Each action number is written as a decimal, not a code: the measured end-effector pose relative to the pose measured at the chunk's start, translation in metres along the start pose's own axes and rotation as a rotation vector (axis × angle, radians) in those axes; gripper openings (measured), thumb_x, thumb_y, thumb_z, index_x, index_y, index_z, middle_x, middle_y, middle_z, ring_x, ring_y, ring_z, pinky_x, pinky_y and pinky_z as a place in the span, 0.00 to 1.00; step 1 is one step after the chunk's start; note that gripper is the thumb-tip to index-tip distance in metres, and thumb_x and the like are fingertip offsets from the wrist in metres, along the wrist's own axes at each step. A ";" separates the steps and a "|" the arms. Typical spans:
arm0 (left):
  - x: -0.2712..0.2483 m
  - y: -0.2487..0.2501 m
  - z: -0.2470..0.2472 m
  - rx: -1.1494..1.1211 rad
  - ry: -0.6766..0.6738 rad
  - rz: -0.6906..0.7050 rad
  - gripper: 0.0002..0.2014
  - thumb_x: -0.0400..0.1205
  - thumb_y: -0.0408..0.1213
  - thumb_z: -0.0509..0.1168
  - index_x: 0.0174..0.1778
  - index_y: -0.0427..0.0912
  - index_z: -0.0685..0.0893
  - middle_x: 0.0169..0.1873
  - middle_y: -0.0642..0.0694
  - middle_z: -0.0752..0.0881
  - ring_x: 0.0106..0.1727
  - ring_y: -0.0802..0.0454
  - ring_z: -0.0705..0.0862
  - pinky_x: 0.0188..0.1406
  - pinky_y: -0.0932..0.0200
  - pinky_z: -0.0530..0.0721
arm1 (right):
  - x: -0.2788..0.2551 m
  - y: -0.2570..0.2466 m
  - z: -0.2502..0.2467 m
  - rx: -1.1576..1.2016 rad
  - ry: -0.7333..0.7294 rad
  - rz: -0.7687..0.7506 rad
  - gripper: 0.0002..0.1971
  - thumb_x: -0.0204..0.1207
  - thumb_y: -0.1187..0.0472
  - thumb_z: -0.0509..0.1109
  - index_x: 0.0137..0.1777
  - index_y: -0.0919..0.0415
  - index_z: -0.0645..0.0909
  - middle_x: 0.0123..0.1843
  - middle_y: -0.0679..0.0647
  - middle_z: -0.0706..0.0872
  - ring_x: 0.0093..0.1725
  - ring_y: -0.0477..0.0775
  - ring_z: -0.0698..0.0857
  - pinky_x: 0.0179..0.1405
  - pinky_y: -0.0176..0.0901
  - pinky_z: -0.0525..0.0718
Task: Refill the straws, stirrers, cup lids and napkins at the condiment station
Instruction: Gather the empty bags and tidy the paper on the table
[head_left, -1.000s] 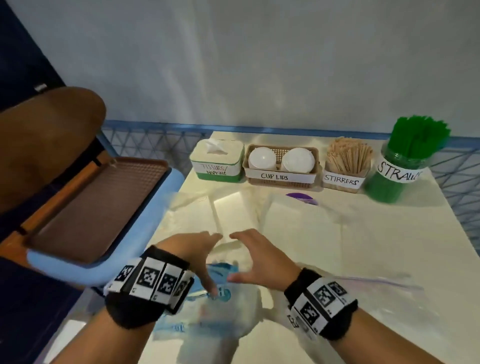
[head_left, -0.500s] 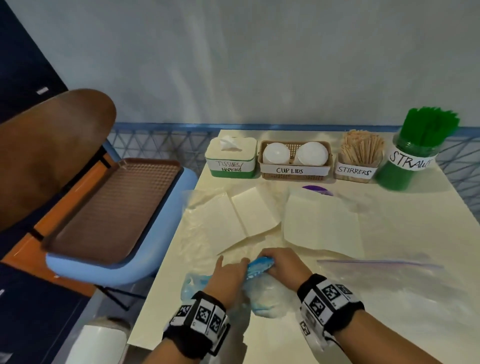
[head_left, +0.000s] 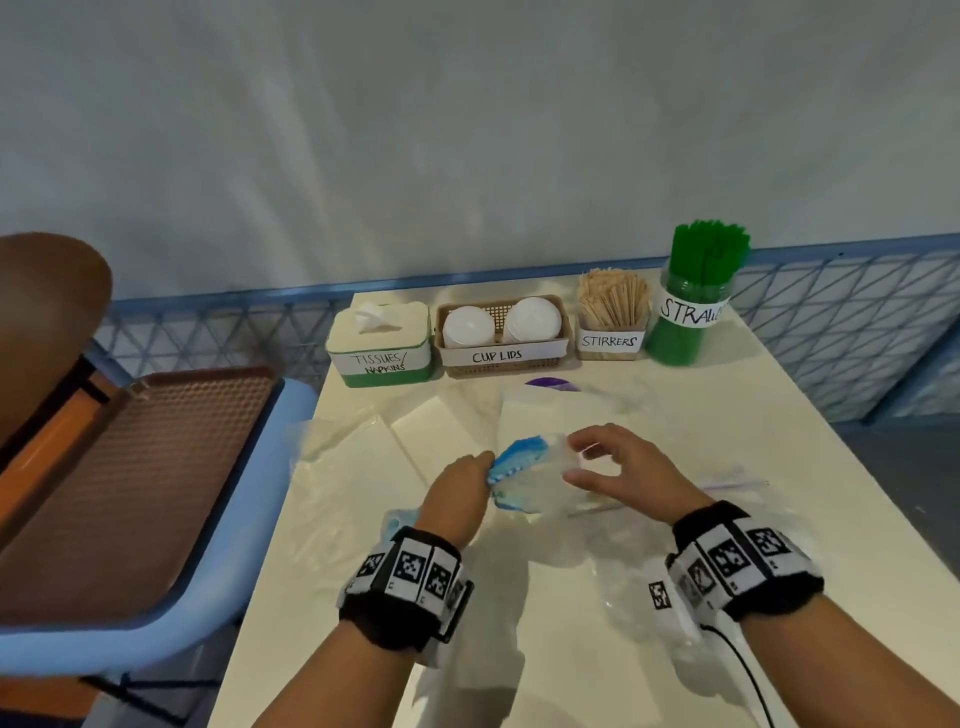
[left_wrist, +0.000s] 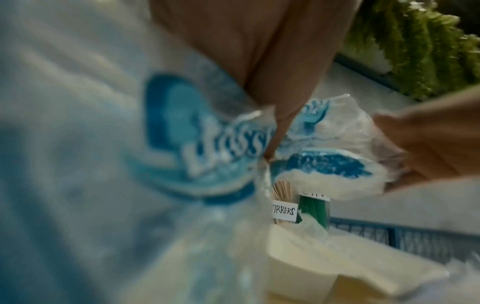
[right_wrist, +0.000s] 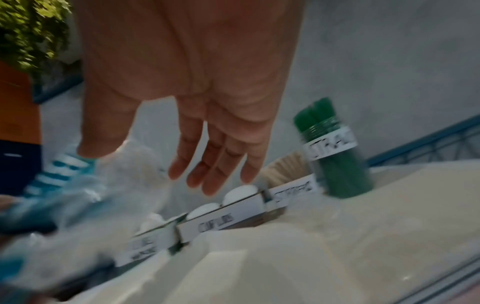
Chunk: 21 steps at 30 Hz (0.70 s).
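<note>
Left hand pinches blue-printed tissue wrapper at its left end; right hand, fingers spread, hovers just right of it.

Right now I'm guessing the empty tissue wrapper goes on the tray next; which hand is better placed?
Probably the left hand: it already grips the tissue wrapper and is nearer the tray. The right hand is open.

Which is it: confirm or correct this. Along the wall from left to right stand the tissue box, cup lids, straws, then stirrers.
The last two are swapped. In the head view the tissue box and cup lids come first, then the stirrers, and the straws stand at the far right.
</note>
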<state>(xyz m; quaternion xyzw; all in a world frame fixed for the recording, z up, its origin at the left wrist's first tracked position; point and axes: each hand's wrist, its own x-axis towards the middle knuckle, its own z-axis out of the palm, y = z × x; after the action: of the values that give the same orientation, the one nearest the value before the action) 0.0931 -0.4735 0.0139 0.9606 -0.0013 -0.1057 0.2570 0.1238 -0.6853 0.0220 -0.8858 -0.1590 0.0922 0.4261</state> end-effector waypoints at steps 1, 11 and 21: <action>0.003 0.008 0.001 -0.159 0.014 -0.037 0.10 0.81 0.27 0.57 0.56 0.34 0.78 0.44 0.35 0.83 0.44 0.40 0.83 0.37 0.59 0.72 | -0.001 0.013 -0.015 -0.099 -0.047 0.036 0.22 0.71 0.52 0.75 0.64 0.51 0.77 0.61 0.48 0.80 0.60 0.47 0.80 0.54 0.32 0.74; 0.030 0.074 0.037 -0.456 0.157 -0.167 0.09 0.85 0.33 0.54 0.53 0.31 0.76 0.40 0.29 0.82 0.39 0.34 0.81 0.42 0.43 0.82 | -0.026 0.120 -0.067 -0.861 -0.517 0.306 0.55 0.66 0.42 0.75 0.82 0.50 0.39 0.83 0.53 0.54 0.82 0.56 0.56 0.78 0.62 0.52; 0.022 0.079 0.058 -0.629 0.239 -0.301 0.14 0.85 0.46 0.58 0.49 0.35 0.74 0.29 0.44 0.76 0.27 0.46 0.75 0.30 0.54 0.76 | -0.034 0.130 -0.052 -0.970 -0.462 0.028 0.30 0.70 0.47 0.72 0.70 0.55 0.69 0.71 0.52 0.71 0.71 0.55 0.70 0.72 0.55 0.61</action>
<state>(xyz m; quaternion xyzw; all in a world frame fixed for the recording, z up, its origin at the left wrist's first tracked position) 0.1069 -0.5721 -0.0006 0.8297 0.2027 -0.0246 0.5196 0.1341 -0.8117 -0.0471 -0.9396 -0.2613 0.2064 -0.0796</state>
